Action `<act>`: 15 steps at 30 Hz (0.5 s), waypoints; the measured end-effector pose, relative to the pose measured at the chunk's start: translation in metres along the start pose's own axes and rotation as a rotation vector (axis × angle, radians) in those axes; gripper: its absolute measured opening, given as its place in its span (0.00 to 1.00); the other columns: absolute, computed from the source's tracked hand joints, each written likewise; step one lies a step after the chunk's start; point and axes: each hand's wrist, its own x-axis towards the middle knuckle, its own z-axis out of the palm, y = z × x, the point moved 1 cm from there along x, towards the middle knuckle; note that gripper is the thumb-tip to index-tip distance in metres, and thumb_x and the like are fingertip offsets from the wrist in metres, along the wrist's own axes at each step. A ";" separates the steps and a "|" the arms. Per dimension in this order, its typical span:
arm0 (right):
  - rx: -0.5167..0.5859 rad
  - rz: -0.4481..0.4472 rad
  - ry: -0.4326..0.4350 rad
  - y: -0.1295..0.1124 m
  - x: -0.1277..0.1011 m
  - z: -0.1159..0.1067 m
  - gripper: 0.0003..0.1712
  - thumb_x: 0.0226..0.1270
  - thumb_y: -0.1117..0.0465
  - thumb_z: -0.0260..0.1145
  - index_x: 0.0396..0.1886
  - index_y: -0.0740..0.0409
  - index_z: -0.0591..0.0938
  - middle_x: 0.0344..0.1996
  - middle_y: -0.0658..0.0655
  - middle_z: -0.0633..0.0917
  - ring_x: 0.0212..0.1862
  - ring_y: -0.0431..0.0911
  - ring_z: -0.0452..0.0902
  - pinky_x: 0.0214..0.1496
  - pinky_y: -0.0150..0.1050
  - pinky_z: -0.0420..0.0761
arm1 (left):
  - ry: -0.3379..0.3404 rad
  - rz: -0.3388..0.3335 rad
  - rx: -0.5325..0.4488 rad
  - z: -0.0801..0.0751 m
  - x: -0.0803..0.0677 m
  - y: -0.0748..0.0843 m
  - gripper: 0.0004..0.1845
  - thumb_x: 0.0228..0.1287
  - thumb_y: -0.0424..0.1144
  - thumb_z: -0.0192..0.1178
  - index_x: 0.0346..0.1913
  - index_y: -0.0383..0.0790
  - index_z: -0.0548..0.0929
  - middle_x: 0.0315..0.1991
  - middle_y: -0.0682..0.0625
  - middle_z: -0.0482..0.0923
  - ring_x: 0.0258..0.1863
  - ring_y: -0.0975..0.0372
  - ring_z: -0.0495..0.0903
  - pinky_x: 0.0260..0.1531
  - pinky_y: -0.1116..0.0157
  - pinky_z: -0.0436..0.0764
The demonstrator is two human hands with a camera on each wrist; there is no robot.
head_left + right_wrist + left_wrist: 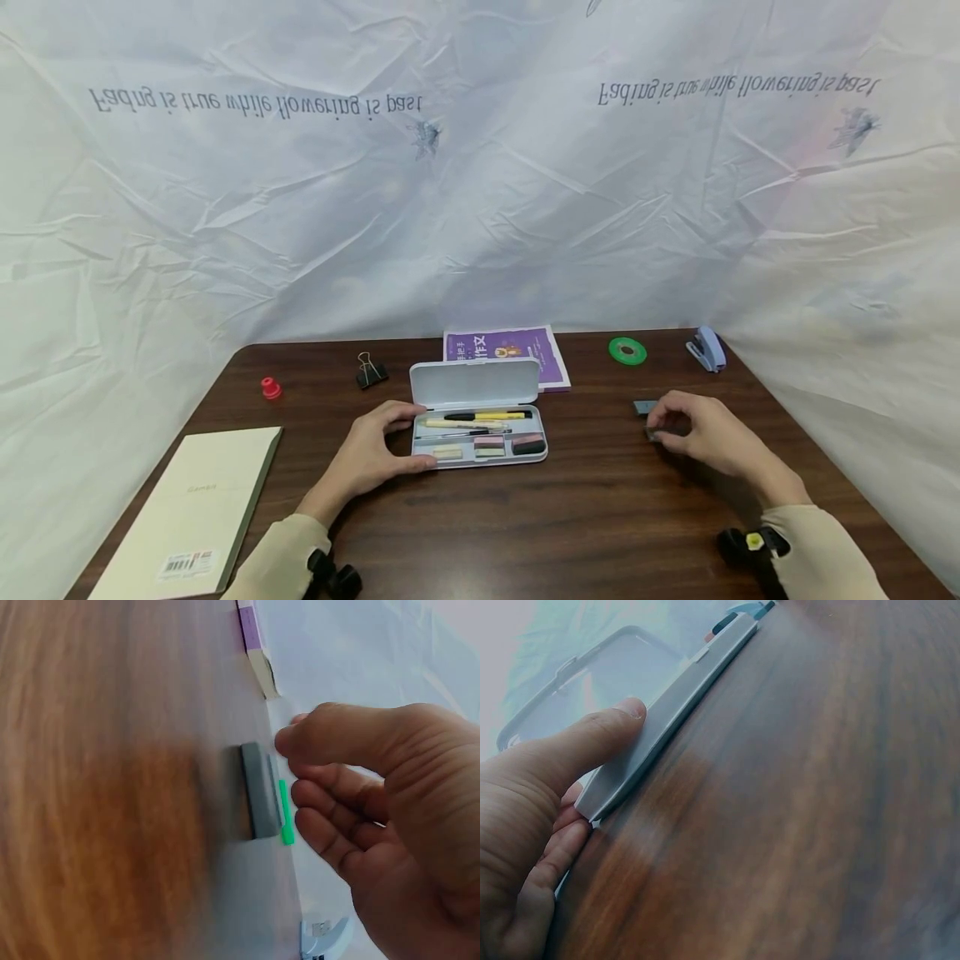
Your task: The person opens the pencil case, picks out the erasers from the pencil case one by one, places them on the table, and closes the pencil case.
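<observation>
Pencil case: at the left hand's fingers and well to the left of the right hand; its lid stands raised on the side away from the person.
Left hand: grips the case at its left end, thumb on the near edge, fingers round the far corner.
Right hand: fingers loosely curved; in the right wrist view a gap shows between them and the dark grey block.
Grey pieces: the dark block just under the right hand's fingertips, a grey-blue piece just beyond them.
Pens: yellow-and-black pen and slimmer ones, right of the left hand, inside the case.
Small blocks: pale, pink and black, in the case's near compartments, right of the left thumb.
Binder clip: beyond the left hand.
Red object: beyond and left of the left hand.
Notebook: left of the left hand.
Purple book: between the hands, behind the case.
Green disc: beyond the right hand, slightly left.
Stapler: beyond the right hand.
</observation>
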 end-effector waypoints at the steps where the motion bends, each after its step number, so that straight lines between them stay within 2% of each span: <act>1: 0.004 -0.007 0.021 -0.002 0.001 -0.001 0.16 0.68 0.70 0.82 0.43 0.43 0.88 0.41 0.41 0.87 0.42 0.35 0.82 0.42 0.36 0.88 | 0.001 -0.001 0.001 0.000 0.000 0.000 0.42 0.51 0.59 0.90 0.68 0.47 0.88 0.64 0.55 0.85 0.64 0.56 0.86 0.68 0.53 0.87; 7: 0.034 -0.072 0.112 -0.020 0.014 -0.006 0.13 0.72 0.70 0.79 0.49 0.50 0.90 0.45 0.47 0.90 0.44 0.37 0.85 0.44 0.39 0.91 | 0.003 0.001 -0.001 0.000 -0.001 0.001 0.42 0.51 0.58 0.90 0.68 0.46 0.87 0.64 0.54 0.86 0.64 0.56 0.87 0.68 0.55 0.88; 12: 0.078 -0.107 0.119 -0.040 0.030 -0.005 0.15 0.74 0.68 0.78 0.53 0.47 0.90 0.49 0.48 0.91 0.47 0.38 0.86 0.48 0.40 0.93 | 0.005 0.010 -0.009 0.000 -0.001 0.001 0.42 0.51 0.57 0.91 0.68 0.45 0.88 0.64 0.53 0.86 0.64 0.56 0.86 0.68 0.55 0.88; 15: 0.107 -0.128 0.108 -0.052 0.041 -0.002 0.15 0.75 0.67 0.78 0.55 0.47 0.90 0.50 0.50 0.91 0.48 0.40 0.87 0.50 0.45 0.94 | 0.006 0.010 -0.011 0.000 0.000 0.001 0.42 0.51 0.57 0.91 0.68 0.45 0.88 0.64 0.53 0.86 0.64 0.56 0.86 0.68 0.54 0.88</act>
